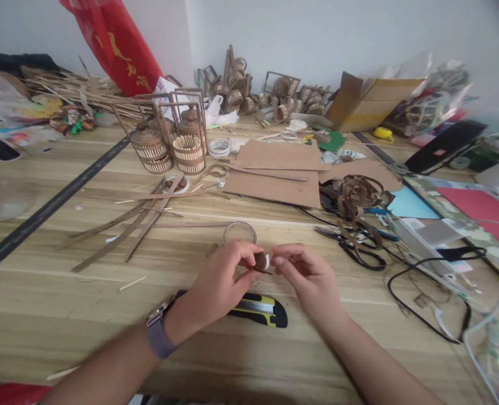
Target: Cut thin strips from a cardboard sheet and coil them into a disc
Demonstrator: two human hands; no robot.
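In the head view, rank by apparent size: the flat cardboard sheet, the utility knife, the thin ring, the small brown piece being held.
Largest to smallest:
1. flat cardboard sheet
2. utility knife, partly hidden by the left hand
3. thin ring
4. small brown piece, pinched between left hand and right hand

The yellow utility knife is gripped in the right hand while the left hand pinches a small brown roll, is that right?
Not quite: the head view shows the utility knife lying on the table, unheld; the right hand shares the small brown roll with the left hand.
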